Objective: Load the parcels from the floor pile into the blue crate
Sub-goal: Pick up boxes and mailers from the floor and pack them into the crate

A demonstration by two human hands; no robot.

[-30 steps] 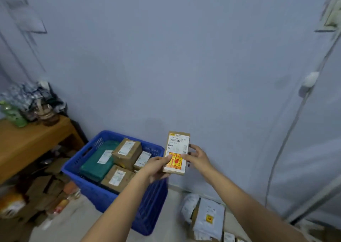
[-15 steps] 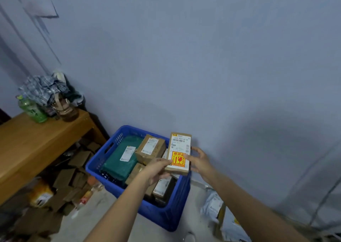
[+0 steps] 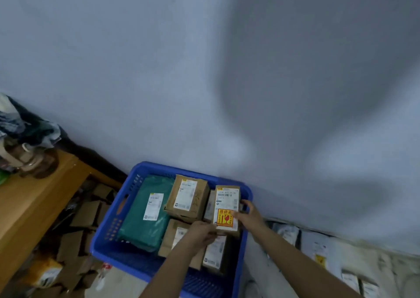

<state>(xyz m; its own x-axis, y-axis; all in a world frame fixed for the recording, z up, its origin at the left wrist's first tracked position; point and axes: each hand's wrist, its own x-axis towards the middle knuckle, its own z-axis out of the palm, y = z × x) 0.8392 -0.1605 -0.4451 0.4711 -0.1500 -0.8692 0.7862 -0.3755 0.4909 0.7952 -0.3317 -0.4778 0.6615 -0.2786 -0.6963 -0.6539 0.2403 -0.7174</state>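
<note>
Both forearms reach forward over the near rim of the blue crate (image 3: 106, 250). The left hand (image 3: 202, 231) curls its fingers round the lower left corner of a small cardboard parcel (image 3: 226, 209), and the right hand (image 3: 248, 215) grips its right edge, thumb on the white label; together they hold it label-up, low over the crate's right end. Left of the fingers, inside the crate, lie brown boxes (image 3: 187, 197) and beyond them a green mailer (image 3: 145, 211). Right of the right hand, pale bagged parcels (image 3: 318, 250) lie on the floor along the wall. Farther left stands a wooden worktop (image 3: 29, 209).
</note>
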